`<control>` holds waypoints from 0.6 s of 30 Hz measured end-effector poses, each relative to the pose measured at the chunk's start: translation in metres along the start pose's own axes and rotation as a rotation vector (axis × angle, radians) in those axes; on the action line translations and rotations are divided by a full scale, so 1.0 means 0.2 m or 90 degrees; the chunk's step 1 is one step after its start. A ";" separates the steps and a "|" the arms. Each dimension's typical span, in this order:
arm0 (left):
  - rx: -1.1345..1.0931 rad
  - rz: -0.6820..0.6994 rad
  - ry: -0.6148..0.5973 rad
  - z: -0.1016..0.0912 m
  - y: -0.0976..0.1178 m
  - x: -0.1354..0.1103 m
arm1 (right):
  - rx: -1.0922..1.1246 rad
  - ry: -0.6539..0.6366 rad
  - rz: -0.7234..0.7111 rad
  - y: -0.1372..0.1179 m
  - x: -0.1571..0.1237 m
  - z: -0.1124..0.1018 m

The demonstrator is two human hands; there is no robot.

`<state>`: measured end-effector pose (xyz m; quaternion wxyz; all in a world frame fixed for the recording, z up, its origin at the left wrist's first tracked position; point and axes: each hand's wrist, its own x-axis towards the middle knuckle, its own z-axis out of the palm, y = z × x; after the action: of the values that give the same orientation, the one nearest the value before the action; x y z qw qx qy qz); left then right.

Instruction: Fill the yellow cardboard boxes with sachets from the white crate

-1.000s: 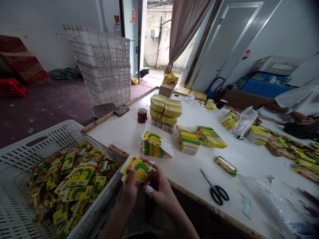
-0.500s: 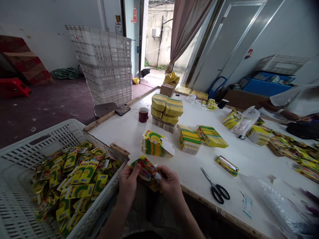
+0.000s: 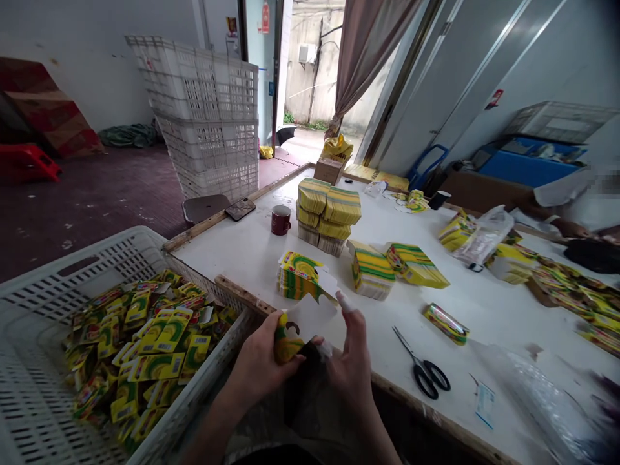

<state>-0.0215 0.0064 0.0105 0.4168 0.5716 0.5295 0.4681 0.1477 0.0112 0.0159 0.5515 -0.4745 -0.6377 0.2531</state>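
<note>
White table point(image 3: 252, 255), crate point(image 3: 58, 303) at left full of folded cartons. Left hand point(image 3: 264, 365) pinches a small yellow carton point(image 3: 295, 326) at the table edge; right hand point(image 3: 351, 361) touches it, fingers loose. Thin card: light, creases easily, hold by edges.

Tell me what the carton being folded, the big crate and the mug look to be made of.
Carton in the left hand: thin printed cardboard, glossy outside, plain white inside, with die-cut flaps. Crate: white moulded plastic, seemingly matt, with a lattice wall. Mug: probably glazed ceramic, dark red with a slight sheen.
</note>
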 end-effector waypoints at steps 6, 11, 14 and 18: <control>0.086 0.136 -0.078 0.07 -0.03 -0.05 | 0.411 -0.198 0.396 0.01 -0.03 0.09; 0.142 0.179 -0.088 0.06 0.01 -0.06 | 0.352 -0.219 0.304 0.01 -0.02 0.10; 0.141 0.143 -0.105 0.05 0.01 -0.05 | 0.232 -0.235 0.188 0.01 -0.04 0.06; 0.130 0.128 -0.108 0.09 -0.06 -0.03 | 0.003 -0.307 0.003 0.00 -0.08 0.04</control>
<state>-0.0068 0.0014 -0.0048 0.3510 0.6985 0.4775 0.4012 0.1396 -0.0016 0.0057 0.3839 -0.4008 -0.7491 0.3616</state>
